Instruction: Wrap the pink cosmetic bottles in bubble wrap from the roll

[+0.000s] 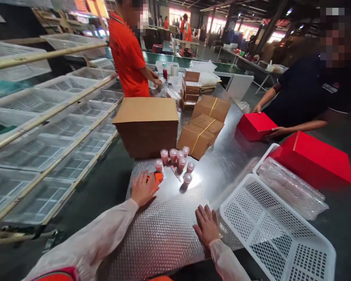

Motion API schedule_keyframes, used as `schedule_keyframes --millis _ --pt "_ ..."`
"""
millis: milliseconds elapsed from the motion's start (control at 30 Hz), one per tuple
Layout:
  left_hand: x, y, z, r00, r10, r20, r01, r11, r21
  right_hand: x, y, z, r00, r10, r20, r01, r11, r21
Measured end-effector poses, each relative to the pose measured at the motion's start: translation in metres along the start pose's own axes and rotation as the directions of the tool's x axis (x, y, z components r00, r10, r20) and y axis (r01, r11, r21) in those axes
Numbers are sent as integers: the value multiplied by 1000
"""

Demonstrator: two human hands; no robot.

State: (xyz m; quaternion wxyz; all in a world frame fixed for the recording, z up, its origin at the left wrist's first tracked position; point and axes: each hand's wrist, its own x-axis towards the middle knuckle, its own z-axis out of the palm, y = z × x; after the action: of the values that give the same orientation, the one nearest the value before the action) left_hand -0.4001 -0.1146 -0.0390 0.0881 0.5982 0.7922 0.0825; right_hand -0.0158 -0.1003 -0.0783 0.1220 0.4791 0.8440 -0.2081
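Observation:
My left hand is on the left side of the metal table, fingers spread and partly over an orange object whose kind I cannot make out. My right hand lies flat, fingers apart, on a sheet of bubble wrap that covers the near end of the table. Just beyond my left hand stand several small lidded cups with pink contents. A small pinkish strip lies among them.
Behind the cups are a cardboard stack and strapped cardboard bundles. To the right are a white plastic basket, folded bubble wrap and a red box. A co-worker holds another red box. Crate racks line the left.

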Motion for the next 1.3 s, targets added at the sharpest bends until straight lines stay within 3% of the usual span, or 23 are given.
schedule_keyframes --millis 100,200,300,367,400,433,500,533,567,633,700,733,800,833,900,967,1067,1133,1200,1267,1300 --pt "21 53 13 982 169 -89 -189 936 -297 -7 -12 -2 982 178 -67 -182 982 -56" --pt "44 107 35 988 153 -31 -149 860 -489 -15 -21 1 949 302 -93 -308 950 -58" --pt "53 129 48 982 191 -7 -168 842 -513 -20 -18 8 935 342 -96 -340 940 40" --pt "45 128 50 946 322 -37 -300 827 -476 -23 -7 15 935 334 -116 -315 936 159" --pt "37 127 50 899 435 -46 -411 806 -427 -24 0 18 937 322 -134 -286 929 233" --pt "27 128 50 826 563 -35 -537 765 -357 -25 7 22 938 309 -155 -251 918 307" --pt "6 139 52 616 785 74 -762 617 -198 -28 20 27 933 299 -197 -193 883 427" --pt "-4 148 54 521 839 156 -830 541 -138 -29 24 29 927 309 -214 -180 866 467" --pt "-12 159 56 461 857 232 -864 493 -103 -31 28 30 920 320 -227 -174 851 495" --pt "-18 179 57 416 848 328 -886 459 -62 -34 28 30 914 324 -244 -155 835 527" --pt "-7 192 49 426 837 344 -886 463 -28 -36 22 27 922 288 -258 -114 840 530" --pt "6 196 41 455 827 332 -877 480 5 -37 16 24 927 271 -260 -106 852 513" --pt "43 199 21 545 785 293 -835 541 102 -38 3 19 931 272 -244 -139 881 451" --pt "65 199 10 613 740 277 -789 591 168 -38 -4 16 929 290 -231 -173 891 420" --pt "105 200 -10 687 677 265 -726 649 227 -37 -16 12 917 340 -211 -241 891 385" --pt "132 199 -26 697 655 291 -716 659 231 -37 -22 12 905 367 -216 -267 884 383" --pt "137 186 -41 647 699 304 -760 620 194 -39 -21 18 892 380 -244 -263 876 404" --pt "121 169 -44 565 767 306 -821 560 113 -40 -18 25 888 372 -269 -238 874 423" --pt "94 148 -35 405 855 325 -886 454 -92 -41 -15 33 885 356 -299 -203 875 440" --pt "62 130 -13 228 926 300 -879 328 -346 -42 -11 40 885 336 -324 -168 877 451" --pt "45 123 3 179 946 271 -859 284 -426 -42 -10 42 886 326 -330 -154 878 453"
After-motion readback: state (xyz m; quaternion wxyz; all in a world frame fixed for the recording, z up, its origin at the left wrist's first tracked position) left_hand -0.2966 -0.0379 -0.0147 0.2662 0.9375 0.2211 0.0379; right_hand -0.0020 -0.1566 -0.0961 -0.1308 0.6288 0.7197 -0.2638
